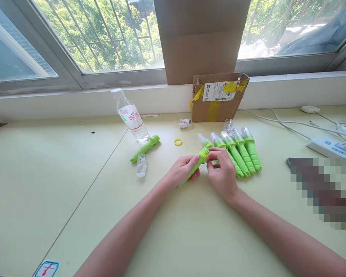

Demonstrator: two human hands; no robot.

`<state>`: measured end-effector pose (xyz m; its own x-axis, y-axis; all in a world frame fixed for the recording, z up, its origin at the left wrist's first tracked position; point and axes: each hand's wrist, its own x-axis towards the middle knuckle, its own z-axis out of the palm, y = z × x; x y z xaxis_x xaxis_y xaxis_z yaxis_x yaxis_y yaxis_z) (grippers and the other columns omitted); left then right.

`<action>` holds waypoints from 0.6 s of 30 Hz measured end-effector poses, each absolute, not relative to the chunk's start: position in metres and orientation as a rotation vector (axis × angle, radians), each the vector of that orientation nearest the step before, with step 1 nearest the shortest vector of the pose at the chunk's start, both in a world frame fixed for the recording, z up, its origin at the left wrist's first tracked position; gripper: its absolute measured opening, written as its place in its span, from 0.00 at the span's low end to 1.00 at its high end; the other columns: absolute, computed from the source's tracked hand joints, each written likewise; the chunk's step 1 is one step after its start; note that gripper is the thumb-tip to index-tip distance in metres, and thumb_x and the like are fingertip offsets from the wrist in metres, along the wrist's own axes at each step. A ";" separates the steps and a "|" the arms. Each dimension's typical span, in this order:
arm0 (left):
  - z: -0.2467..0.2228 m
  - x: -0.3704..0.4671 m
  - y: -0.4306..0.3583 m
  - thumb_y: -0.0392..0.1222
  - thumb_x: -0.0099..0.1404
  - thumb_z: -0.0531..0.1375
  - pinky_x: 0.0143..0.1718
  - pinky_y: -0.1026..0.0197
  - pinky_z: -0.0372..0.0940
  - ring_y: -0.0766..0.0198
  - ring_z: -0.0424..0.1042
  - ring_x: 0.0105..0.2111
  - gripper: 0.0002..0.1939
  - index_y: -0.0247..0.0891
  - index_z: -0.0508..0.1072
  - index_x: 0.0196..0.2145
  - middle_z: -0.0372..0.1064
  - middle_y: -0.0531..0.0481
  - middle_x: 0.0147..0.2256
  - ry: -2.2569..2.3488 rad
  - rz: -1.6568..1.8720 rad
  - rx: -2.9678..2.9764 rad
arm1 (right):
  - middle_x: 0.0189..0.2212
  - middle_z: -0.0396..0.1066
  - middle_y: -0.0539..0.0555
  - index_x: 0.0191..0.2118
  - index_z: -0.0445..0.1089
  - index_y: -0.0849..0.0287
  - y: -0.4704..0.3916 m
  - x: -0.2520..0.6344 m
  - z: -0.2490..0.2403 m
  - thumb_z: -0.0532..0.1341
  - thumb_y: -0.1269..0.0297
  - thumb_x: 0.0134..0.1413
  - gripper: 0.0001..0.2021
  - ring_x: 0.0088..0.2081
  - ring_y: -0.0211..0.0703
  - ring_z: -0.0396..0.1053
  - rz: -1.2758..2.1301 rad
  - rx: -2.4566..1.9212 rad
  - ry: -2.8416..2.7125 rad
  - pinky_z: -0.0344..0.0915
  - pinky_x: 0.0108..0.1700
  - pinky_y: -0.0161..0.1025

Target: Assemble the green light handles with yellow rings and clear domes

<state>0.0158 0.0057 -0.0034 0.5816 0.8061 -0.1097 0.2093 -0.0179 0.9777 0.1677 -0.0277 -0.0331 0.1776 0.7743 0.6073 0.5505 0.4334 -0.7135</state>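
Observation:
My left hand (186, 169) is wrapped around a green plastic flashlight handle (193, 169), its threaded end tilted up to the right. Around that end sits a yellow ring (203, 154), which the fingers of my right hand (222, 169) pinch at its edge. Beside my right hand lies a row of several green flashlights (242, 152) with clear ribbed caps. To the left are another green handle (145, 148) without a cap and a loose clear cap (142, 166). A second yellow ring (178, 142) and small white plastic parts (185, 123) lie beyond my hands.
A water bottle (132, 117) stands at the back left. An open cardboard box (216, 100) is against the wall, with another clear cap (228, 125) before it. White cables (276, 120) lead to a power strip (328, 145) at right; a blurred-out object (320, 188) lies nearer.

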 end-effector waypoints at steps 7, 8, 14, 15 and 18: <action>-0.004 0.015 0.004 0.60 0.66 0.48 0.18 0.67 0.55 0.71 0.61 0.16 0.21 0.38 0.62 0.32 0.66 0.54 0.23 0.915 0.642 1.553 | 0.41 0.65 0.56 0.37 0.62 0.56 -0.028 0.166 -0.034 0.57 0.75 0.51 0.08 0.37 0.42 0.70 0.212 -1.251 -1.539 0.71 0.24 0.35; -0.004 0.015 0.004 0.60 0.66 0.48 0.18 0.67 0.55 0.71 0.61 0.16 0.21 0.38 0.60 0.32 0.67 0.54 0.23 0.913 0.648 1.546 | 0.41 0.65 0.56 0.36 0.62 0.56 -0.028 0.166 -0.034 0.57 0.75 0.52 0.08 0.37 0.42 0.70 0.210 -1.252 -1.539 0.71 0.24 0.35; -0.005 0.015 0.006 0.59 0.66 0.50 0.17 0.67 0.56 0.71 0.63 0.16 0.19 0.38 0.60 0.32 0.69 0.53 0.25 0.902 0.660 1.508 | 0.42 0.65 0.56 0.36 0.62 0.56 -0.028 0.166 -0.033 0.56 0.76 0.52 0.08 0.35 0.40 0.70 0.210 -1.249 -1.534 0.71 0.25 0.34; -0.005 0.015 0.007 0.59 0.66 0.51 0.17 0.67 0.57 0.70 0.64 0.16 0.19 0.38 0.61 0.33 0.70 0.52 0.26 0.897 0.663 1.494 | 0.42 0.65 0.56 0.36 0.62 0.56 -0.028 0.166 -0.034 0.56 0.76 0.52 0.08 0.34 0.40 0.70 0.211 -1.248 -1.533 0.71 0.25 0.34; -0.006 0.015 0.008 0.58 0.65 0.52 0.18 0.66 0.58 0.70 0.65 0.17 0.19 0.37 0.64 0.34 0.71 0.50 0.28 0.872 0.670 1.445 | 0.42 0.65 0.56 0.37 0.62 0.56 -0.028 0.166 -0.034 0.56 0.77 0.52 0.09 0.33 0.39 0.70 0.210 -1.248 -1.533 0.71 0.25 0.34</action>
